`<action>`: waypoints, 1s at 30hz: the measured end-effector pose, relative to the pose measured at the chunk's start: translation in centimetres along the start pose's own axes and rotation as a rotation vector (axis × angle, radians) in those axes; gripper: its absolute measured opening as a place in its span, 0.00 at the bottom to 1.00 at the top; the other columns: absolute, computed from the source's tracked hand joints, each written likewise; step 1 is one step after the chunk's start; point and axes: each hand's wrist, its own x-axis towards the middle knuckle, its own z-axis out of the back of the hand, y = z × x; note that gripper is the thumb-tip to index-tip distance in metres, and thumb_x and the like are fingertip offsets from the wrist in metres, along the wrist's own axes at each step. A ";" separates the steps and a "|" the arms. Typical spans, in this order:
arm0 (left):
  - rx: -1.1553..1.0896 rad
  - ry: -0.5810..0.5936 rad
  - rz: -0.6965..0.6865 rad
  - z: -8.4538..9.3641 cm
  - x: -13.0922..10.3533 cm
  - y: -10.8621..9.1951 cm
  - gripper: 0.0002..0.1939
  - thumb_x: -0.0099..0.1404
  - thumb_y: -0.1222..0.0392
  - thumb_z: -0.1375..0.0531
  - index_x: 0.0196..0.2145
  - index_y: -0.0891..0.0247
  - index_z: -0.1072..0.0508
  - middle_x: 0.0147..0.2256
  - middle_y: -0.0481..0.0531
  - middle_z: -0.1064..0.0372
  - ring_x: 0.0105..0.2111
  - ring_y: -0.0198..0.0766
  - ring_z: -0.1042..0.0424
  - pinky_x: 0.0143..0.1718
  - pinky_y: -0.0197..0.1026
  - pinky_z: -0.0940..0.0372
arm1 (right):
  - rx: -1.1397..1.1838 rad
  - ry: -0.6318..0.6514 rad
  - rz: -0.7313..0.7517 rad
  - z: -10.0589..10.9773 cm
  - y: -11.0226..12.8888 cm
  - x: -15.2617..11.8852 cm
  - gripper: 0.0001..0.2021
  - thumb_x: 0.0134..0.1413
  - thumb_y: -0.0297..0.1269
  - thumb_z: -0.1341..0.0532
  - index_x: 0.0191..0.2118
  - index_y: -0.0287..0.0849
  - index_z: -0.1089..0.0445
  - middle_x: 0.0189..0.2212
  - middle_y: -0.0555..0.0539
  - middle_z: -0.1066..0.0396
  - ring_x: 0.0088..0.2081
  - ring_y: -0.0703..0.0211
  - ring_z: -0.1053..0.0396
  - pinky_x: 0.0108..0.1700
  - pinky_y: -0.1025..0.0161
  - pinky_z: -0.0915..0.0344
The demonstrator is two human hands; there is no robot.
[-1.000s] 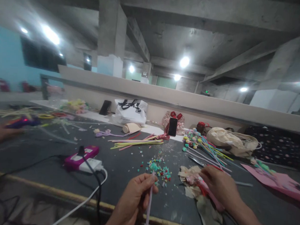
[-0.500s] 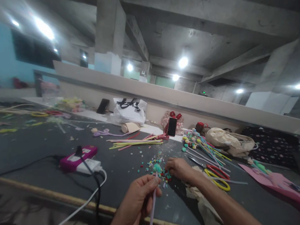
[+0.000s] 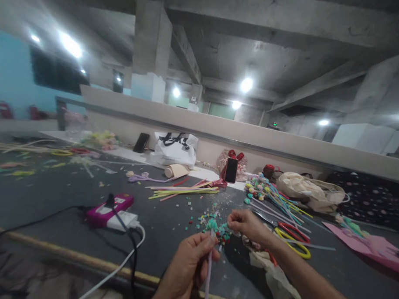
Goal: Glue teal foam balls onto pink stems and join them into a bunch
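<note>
A pale lilac stem (image 3: pixel 208 276) with a green tufted head (image 3: pixel 211 224) is pinched between the thumb and fingers of my left hand (image 3: pixel 195 258). To its right, my right hand (image 3: pixel 245 225) hovers above the dark table with its fingers curled together; anything between the fingertips is too small to make out. Small colourful bits (image 3: pixel 223 232) lie scattered around the green head and between both hands. Crumpled beige cloth (image 3: pixel 264 261) lies under my right forearm.
Yellow-handled scissors (image 3: pixel 294 244) and red-handled ones lie right of my right hand. Behind are finished-looking stems (image 3: pixel 276 198), yellow and pink strips (image 3: pixel 185 191) and a propped phone (image 3: pixel 231 170). A magenta power strip (image 3: pixel 110 209) with cables sits left.
My right hand has moved slightly right, away from the green head, its fingers still curled. My left hand keeps its hold on the stem. The whole view has shifted slightly.
</note>
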 end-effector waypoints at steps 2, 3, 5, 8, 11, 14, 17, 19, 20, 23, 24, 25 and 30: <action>0.001 -0.011 0.015 -0.3 0.1 -0.1 0.17 0.50 0.48 0.43 0.17 0.66 0.35 0.04 0.39 0.49 0.06 0.22 0.54 0.10 0.28 0.64 | 0.060 -0.012 -0.036 -0.1 0.2 -0.4 0.05 0.46 0.28 0.48 0.25 0.37 0.36 0.15 0.56 0.41 0.16 0.71 0.43 0.18 0.74 0.48; 0.001 -0.019 0.024 -0.4 0.1 -0.1 0.17 0.50 0.48 0.43 0.17 0.65 0.35 0.04 0.39 0.49 0.06 0.22 0.54 0.10 0.28 0.64 | 0.082 -0.019 -0.050 -0.2 0.2 -0.6 0.05 0.45 0.29 0.48 0.24 0.37 0.37 0.14 0.57 0.41 0.15 0.71 0.44 0.17 0.74 0.49; 0.007 -0.027 0.034 -0.5 0.1 -0.2 0.18 0.50 0.47 0.43 0.17 0.66 0.36 0.04 0.39 0.48 0.06 0.22 0.54 0.10 0.28 0.63 | 0.110 -0.041 -0.065 -0.3 0.2 -0.9 0.05 0.43 0.29 0.47 0.23 0.37 0.36 0.13 0.57 0.42 0.15 0.70 0.45 0.16 0.73 0.51; 0.023 -0.023 0.019 -0.4 0.2 -0.1 0.18 0.51 0.47 0.44 0.17 0.66 0.35 0.04 0.40 0.47 0.06 0.22 0.53 0.10 0.28 0.62 | 0.146 -0.086 -0.059 -0.5 0.3 -1.3 0.03 0.38 0.26 0.45 0.21 0.38 0.35 0.13 0.57 0.42 0.17 0.70 0.45 0.19 0.73 0.51; 0.015 -0.040 0.027 -0.2 0.3 0.0 0.18 0.49 0.46 0.43 0.17 0.66 0.35 0.04 0.40 0.47 0.06 0.23 0.52 0.10 0.28 0.61 | 0.232 -0.081 -0.068 -0.7 0.8 -1.6 0.03 0.38 0.26 0.46 0.23 0.38 0.36 0.14 0.57 0.41 0.17 0.70 0.44 0.20 0.73 0.50; 0.010 -0.035 0.020 -0.1 0.4 0.0 0.18 0.49 0.47 0.43 0.17 0.66 0.35 0.05 0.40 0.47 0.06 0.23 0.52 0.10 0.28 0.61 | 0.338 -0.035 -0.102 -0.8 1.6 -1.9 0.02 0.40 0.29 0.46 0.23 0.39 0.37 0.15 0.56 0.39 0.16 0.70 0.43 0.17 0.74 0.50; 0.045 -0.039 -0.013 -0.1 0.6 0.0 0.18 0.49 0.46 0.43 0.18 0.66 0.34 0.05 0.40 0.46 0.06 0.23 0.51 0.09 0.28 0.61 | 0.422 -0.001 -0.136 -1.1 2.3 -2.1 0.02 0.39 0.30 0.46 0.24 0.39 0.38 0.16 0.56 0.38 0.15 0.71 0.42 0.15 0.75 0.51; 0.070 -0.049 -0.020 -0.2 0.8 0.0 0.18 0.47 0.46 0.42 0.18 0.66 0.34 0.06 0.41 0.44 0.06 0.24 0.50 0.09 0.28 0.60 | 0.463 0.016 -0.149 -1.4 2.8 -2.2 0.02 0.38 0.30 0.45 0.23 0.39 0.37 0.15 0.56 0.38 0.15 0.71 0.42 0.15 0.75 0.50; 0.079 -0.053 -0.020 -0.2 0.9 0.0 0.17 0.47 0.47 0.41 0.18 0.66 0.34 0.06 0.42 0.43 0.06 0.24 0.49 0.09 0.28 0.59 | 0.480 0.025 -0.154 -1.6 3.0 -2.2 0.02 0.38 0.30 0.45 0.23 0.39 0.37 0.14 0.57 0.39 0.14 0.72 0.42 0.15 0.75 0.50; 0.092 -0.064 -0.022 -0.1 1.3 0.1 0.16 0.46 0.49 0.40 0.19 0.66 0.34 0.07 0.42 0.41 0.06 0.24 0.49 0.08 0.28 0.57 | 0.513 0.049 -0.160 -2.0 3.8 -2.2 0.02 0.36 0.28 0.45 0.22 0.38 0.36 0.12 0.58 0.40 0.14 0.72 0.42 0.15 0.75 0.50; 0.094 -0.067 -0.023 -0.1 1.4 0.2 0.15 0.46 0.49 0.40 0.19 0.66 0.34 0.07 0.42 0.41 0.06 0.24 0.49 0.08 0.28 0.57 | 0.521 0.050 -0.157 -2.1 4.1 -2.1 0.02 0.36 0.27 0.45 0.21 0.38 0.36 0.12 0.58 0.40 0.14 0.72 0.43 0.15 0.75 0.50; 0.095 -0.068 -0.026 -0.1 1.4 0.2 0.15 0.46 0.50 0.40 0.19 0.66 0.34 0.07 0.42 0.41 0.06 0.24 0.49 0.08 0.28 0.57 | 0.528 0.050 -0.153 -2.1 4.3 -2.1 0.03 0.35 0.26 0.46 0.21 0.38 0.36 0.12 0.58 0.40 0.14 0.72 0.43 0.15 0.76 0.50; 0.098 -0.058 -0.031 -0.2 1.3 0.3 0.15 0.47 0.50 0.41 0.18 0.66 0.34 0.07 0.42 0.41 0.06 0.24 0.48 0.08 0.28 0.57 | 0.574 0.050 -0.140 -2.1 5.2 -2.2 0.04 0.34 0.24 0.46 0.19 0.38 0.36 0.13 0.57 0.38 0.14 0.72 0.43 0.15 0.76 0.50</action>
